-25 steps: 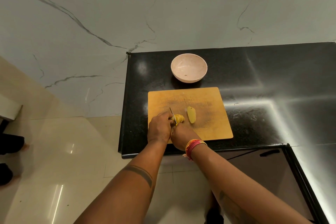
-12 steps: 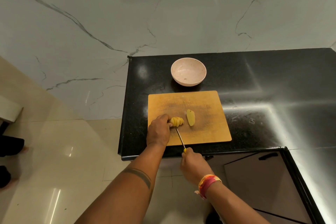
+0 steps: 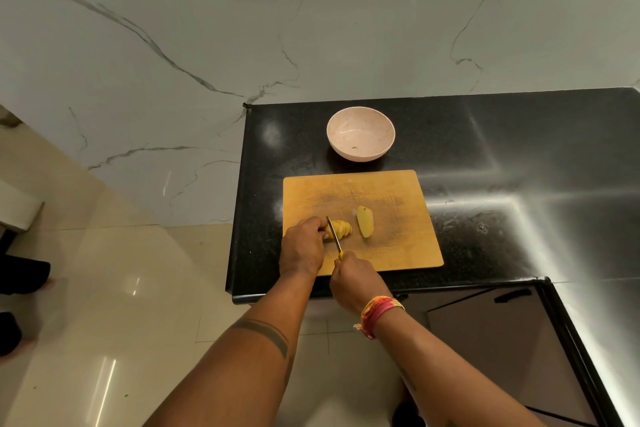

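A wooden cutting board [image 3: 398, 246] lies on the black counter. On it sits a yellow peeled potato half cut into slices [image 3: 343, 229], and my left hand [image 3: 301, 246] holds its left end with curled fingers. My right hand [image 3: 356, 279] grips the yellow handle of a small knife [image 3: 334, 236]. The blade lies across the left part of the sliced piece. An uncut potato half [image 3: 364, 221] lies just to the right, apart from both hands.
A pale pink bowl [image 3: 360, 133] stands behind the board on the black counter [image 3: 502, 156]. The counter's left edge drops to a tiled floor. A marble wall with sockets rises behind. Dark cabinet doors sit below at right.
My right hand had pulled back off the counter's front edge with the knife. It has now moved forward again, and the blade is back on the sliced potato half. My left hand stayed put.
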Demonstrator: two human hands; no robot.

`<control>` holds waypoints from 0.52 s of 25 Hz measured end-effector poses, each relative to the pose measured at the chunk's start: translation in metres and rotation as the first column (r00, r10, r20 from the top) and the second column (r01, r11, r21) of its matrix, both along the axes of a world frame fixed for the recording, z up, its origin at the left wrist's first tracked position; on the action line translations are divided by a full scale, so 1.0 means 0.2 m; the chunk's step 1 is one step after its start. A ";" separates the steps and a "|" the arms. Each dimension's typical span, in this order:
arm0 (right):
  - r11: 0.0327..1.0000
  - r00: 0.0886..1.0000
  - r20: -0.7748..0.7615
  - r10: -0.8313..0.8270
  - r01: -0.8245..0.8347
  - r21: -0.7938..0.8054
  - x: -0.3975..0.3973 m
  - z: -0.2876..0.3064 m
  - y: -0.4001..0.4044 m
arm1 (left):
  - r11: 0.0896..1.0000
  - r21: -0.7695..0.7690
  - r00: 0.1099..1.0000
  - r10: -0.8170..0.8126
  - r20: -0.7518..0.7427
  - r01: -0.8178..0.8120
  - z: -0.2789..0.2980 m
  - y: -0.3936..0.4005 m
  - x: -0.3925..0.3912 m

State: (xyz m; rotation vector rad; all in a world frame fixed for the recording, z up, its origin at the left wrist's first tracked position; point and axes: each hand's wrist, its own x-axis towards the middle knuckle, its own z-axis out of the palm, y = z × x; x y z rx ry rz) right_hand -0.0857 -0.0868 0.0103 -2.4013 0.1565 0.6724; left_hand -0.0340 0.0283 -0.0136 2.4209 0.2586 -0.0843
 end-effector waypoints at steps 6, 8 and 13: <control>0.981 0.979 0.066 0.193 -0.192 -0.018 0.13 0.05 0.04 | 0.999 0.036 0.999 -0.030 -0.022 0.031 -0.01 0.01 0.01; 0.954 0.954 0.072 0.292 -0.285 -0.088 0.17 0.04 0.06 | 0.998 0.047 0.999 -0.034 -0.011 0.035 -0.01 0.00 0.01; 0.961 0.954 0.120 0.274 -0.267 -0.069 0.12 0.02 0.07 | 0.999 0.040 1.000 -0.007 -0.004 0.007 0.00 0.00 0.01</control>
